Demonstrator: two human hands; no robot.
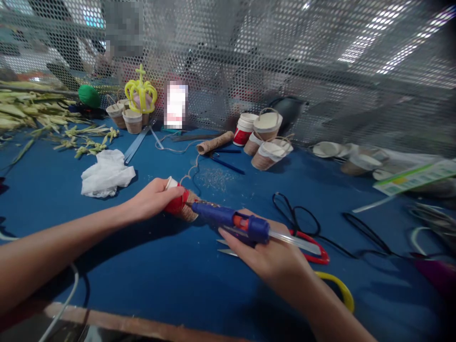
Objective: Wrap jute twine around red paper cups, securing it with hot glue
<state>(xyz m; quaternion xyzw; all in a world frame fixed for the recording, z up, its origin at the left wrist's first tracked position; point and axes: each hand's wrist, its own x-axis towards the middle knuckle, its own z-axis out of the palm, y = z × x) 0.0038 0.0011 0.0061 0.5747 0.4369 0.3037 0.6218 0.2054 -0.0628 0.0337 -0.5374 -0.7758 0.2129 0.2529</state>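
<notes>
My left hand (156, 199) is closed around a red and white paper cup (174, 205), which lies tilted with its white rim up and left. Brown twine (190, 211) wraps the cup's lower part, and a loose strand runs back to a twine roll (215, 142). In my right hand (272, 254) is a blue hot glue gun (223, 216) with a clear glue stick (294, 241) out of its rear. The gun's nozzle is at the cup's side, by the edge of the twine; whether it touches, I cannot tell.
Scissors with red and yellow handles (337, 285) lie under my right arm, beside a black cord (297, 213). A crumpled white cloth (107, 174) is at left. Twine-wrapped cups (267, 152) stand before the perforated metal screen (221, 71). Corn husks (32, 107) are piled far left.
</notes>
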